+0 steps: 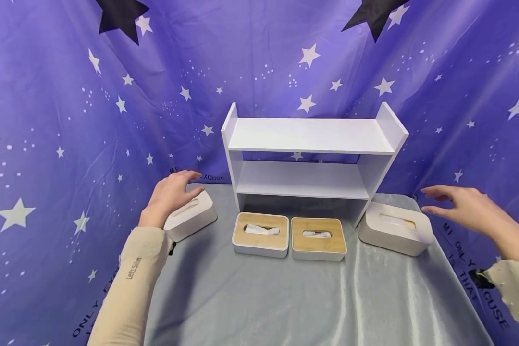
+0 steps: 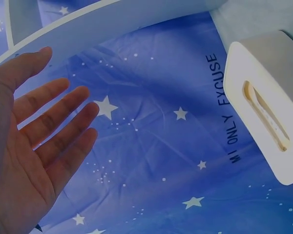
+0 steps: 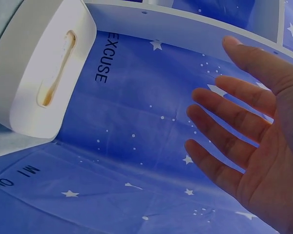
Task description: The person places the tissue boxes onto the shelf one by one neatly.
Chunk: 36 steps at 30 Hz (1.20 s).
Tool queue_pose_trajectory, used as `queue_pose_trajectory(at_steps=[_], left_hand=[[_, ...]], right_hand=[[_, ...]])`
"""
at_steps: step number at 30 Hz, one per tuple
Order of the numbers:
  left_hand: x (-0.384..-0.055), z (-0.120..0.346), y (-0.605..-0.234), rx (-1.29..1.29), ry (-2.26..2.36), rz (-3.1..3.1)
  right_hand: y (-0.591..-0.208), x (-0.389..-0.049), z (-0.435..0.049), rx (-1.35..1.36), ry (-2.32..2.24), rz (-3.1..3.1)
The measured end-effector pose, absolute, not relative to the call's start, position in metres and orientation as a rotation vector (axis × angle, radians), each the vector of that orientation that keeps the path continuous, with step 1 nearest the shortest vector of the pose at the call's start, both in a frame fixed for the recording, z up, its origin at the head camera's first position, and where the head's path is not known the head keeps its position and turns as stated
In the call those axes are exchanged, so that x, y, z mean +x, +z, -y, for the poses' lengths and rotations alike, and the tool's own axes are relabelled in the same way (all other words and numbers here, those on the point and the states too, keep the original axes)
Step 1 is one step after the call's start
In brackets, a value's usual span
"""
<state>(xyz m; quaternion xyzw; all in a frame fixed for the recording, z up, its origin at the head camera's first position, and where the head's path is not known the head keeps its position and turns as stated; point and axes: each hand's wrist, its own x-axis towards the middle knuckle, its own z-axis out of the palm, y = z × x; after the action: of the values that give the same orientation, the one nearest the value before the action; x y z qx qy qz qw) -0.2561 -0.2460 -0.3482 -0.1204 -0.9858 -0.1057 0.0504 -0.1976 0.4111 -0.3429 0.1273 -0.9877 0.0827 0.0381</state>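
My left hand (image 1: 170,194) hovers above a white tissue box (image 1: 194,218) at the table's left side, its fingers relaxed and holding nothing. In the left wrist view the palm and spread fingers of the left hand (image 2: 39,141) show apart from that tissue box (image 2: 268,107). On the other side, my right hand (image 1: 463,206) is held in the air to the right of another white tissue box (image 1: 395,228). The right wrist view shows the right hand (image 3: 249,126) with loosely extended fingers, away from the white box (image 3: 49,68).
A white two-tier shelf (image 1: 302,179) stands at the back of the grey-covered table (image 1: 259,302). Before it sit two tissue boxes with wooden lids, one left (image 1: 261,242) and one right (image 1: 318,243), tissue showing in their slots. A purple star-patterned curtain (image 1: 164,96) surrounds the table.
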Motion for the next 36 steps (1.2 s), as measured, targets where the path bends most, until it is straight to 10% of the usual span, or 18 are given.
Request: queue_pose_trajectory(at_steps=[36], left_hand=[[-0.241,0.246,-0.381,-0.353,-0.409,2.944]], right_hand=[[-0.365,-0.185,-0.4,0.454,0.388,3.036]])
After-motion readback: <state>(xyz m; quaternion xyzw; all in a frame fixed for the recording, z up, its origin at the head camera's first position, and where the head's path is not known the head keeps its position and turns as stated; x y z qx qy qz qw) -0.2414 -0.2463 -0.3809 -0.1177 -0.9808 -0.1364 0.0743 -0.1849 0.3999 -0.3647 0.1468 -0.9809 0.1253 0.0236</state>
